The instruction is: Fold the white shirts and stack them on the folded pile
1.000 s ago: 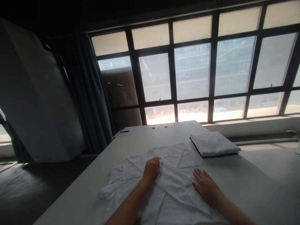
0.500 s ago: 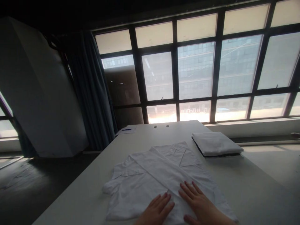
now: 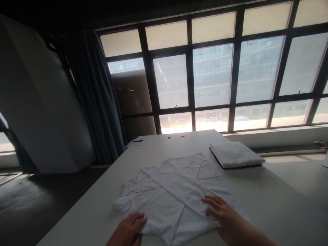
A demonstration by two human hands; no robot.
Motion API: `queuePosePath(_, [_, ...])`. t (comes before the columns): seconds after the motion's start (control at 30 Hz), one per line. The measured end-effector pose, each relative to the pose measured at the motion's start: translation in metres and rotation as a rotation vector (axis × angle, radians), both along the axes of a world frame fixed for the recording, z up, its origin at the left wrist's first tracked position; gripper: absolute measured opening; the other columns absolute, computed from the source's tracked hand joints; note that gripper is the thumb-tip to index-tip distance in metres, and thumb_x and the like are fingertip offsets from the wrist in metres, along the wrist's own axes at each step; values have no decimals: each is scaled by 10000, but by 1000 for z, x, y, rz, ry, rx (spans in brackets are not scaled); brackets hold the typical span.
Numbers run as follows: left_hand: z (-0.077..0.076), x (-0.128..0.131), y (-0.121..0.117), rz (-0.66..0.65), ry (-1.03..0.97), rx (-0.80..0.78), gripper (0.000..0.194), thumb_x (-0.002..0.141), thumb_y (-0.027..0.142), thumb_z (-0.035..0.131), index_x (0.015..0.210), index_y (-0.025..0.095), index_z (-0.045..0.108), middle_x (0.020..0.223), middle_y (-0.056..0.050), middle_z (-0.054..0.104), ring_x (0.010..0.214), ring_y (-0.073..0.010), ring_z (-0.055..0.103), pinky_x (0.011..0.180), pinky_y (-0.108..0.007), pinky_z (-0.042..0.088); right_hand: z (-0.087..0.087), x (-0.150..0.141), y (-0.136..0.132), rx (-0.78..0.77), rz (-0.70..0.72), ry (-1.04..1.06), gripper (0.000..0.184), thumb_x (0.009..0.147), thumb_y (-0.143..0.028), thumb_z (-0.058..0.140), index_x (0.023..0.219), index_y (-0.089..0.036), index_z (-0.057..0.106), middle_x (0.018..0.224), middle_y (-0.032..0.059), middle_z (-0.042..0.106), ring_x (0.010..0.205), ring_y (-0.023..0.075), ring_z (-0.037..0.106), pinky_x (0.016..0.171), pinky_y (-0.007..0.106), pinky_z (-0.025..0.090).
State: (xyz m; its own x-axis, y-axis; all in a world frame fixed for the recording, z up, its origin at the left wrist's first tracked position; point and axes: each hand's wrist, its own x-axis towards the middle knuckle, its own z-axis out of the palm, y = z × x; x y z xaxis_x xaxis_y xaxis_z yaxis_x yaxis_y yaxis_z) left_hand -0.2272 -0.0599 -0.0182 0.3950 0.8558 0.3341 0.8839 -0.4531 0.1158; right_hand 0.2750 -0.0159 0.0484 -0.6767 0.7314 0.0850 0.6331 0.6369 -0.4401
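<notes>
A white shirt (image 3: 164,198) lies spread on the white table, with its sleeves folded across it and light creases over the cloth. At its near left corner, my left hand (image 3: 128,229) is closed on the edge, fingers over the top. My right hand (image 3: 225,215) is at the near right side, its fingers bent and closed on the cloth. Between my hands the near edge looks slightly raised, with a fold running down the middle. Both thumbs are mostly hidden.
A folded white cloth stack (image 3: 234,154) with a dark layer beneath lies at the table's right edge. A blue pen (image 3: 137,140) rests on paper at the far left corner. Beyond the white table (image 3: 97,198) stand windows and a blue curtain (image 3: 99,99).
My hands lay flat, close together on the shirt's near part. My left hand has moved left to the corner, my right slightly right, and both have closed on the cloth.
</notes>
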Motion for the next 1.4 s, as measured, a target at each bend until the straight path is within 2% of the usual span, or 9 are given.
queuePosePath(0.1, [6, -10, -4, 5, -75, -42, 611, 700, 109, 623, 1244, 379, 691, 1316, -3, 683, 1193, -245, 653, 1069, -341, 524, -8, 33, 15, -10, -125, 21, 688, 512, -104, 501, 1175, -221, 645, 1535, 82, 441, 1432, 298, 364, 1182, 447, 292])
queuePosePath(0.2, [13, -27, -5, 69, -202, -138, 469, 755, 152, 593, 1148, 357, 744, 1278, -8, 704, 1182, -233, 658, 1078, -335, 509, -16, 70, 32, -68, -230, 86, 549, 556, -129, 502, 1072, -213, 667, 1288, 111, 630, 1195, 268, 571, 1061, 373, 417])
queuePosePath(0.3, [19, -41, -3, 96, -368, -235, 273, 868, 357, 590, 1059, 332, 783, 1183, -27, 747, 1131, -249, 682, 1051, -346, 525, -19, 98, 44, -144, -278, 188, 320, 630, -185, 523, 902, -220, 688, 1069, 86, 701, 1032, 250, 627, 968, 329, 469])
queuePosePath(0.47, [29, -46, 1, 184, -597, -342, 465, 807, 696, 623, 981, 307, 810, 1098, -38, 778, 1115, -317, 687, 1037, -411, 536, -23, 118, 55, -239, -324, 307, 226, 738, -309, 585, 863, -204, 742, 1024, 86, 725, 962, 255, 653, 853, 301, 494])
queuePosePath(0.67, [44, -31, -2, 310, -672, -348, 554, 813, 745, 586, 1030, 276, 783, 1084, -30, 781, 1064, -312, 706, 944, -388, 583, -38, 119, 62, -310, -292, 345, 331, 784, -465, 650, 947, -201, 767, 1015, 63, 727, 979, 261, 641, 893, 315, 489])
queuePosePath(0.87, [35, -32, 9, 358, -716, -225, 581, 839, 742, 544, 990, 223, 758, 980, -40, 788, 979, -299, 721, 894, -343, 588, -45, 111, 67, -325, -330, 514, 529, 800, -684, 617, 854, -170, 729, 851, 65, 706, 842, 241, 627, 759, 292, 510])
queuePosePath(1.03, [40, -24, 17, 439, -670, -145, 555, 871, 732, 490, 885, 230, 726, 881, -19, 767, 957, -281, 708, 844, -294, 577, -60, 96, 77, -209, -513, 676, 552, 875, -695, 520, 902, -164, 667, 858, 72, 706, 836, 239, 641, 735, 280, 497])
queuePosePath(1.2, [47, -10, 25, 531, -563, -114, 575, 881, 737, 427, 791, 226, 674, 766, -11, 733, 814, -249, 701, 742, -263, 544, -82, 81, 88, 52, -712, 398, 461, 944, -618, 405, 901, -207, 609, 765, 61, 699, 729, 233, 665, 672, 292, 432])
queuePosePath(1.4, [41, -10, 25, 617, -441, -122, 493, 947, 612, 365, 827, 249, 676, 859, -43, 765, 867, -263, 713, 775, -290, 508, -81, 74, 80, 164, -781, 102, 378, 1019, -479, 325, 979, -233, 608, 792, 72, 717, 790, 261, 706, 626, 294, 358])
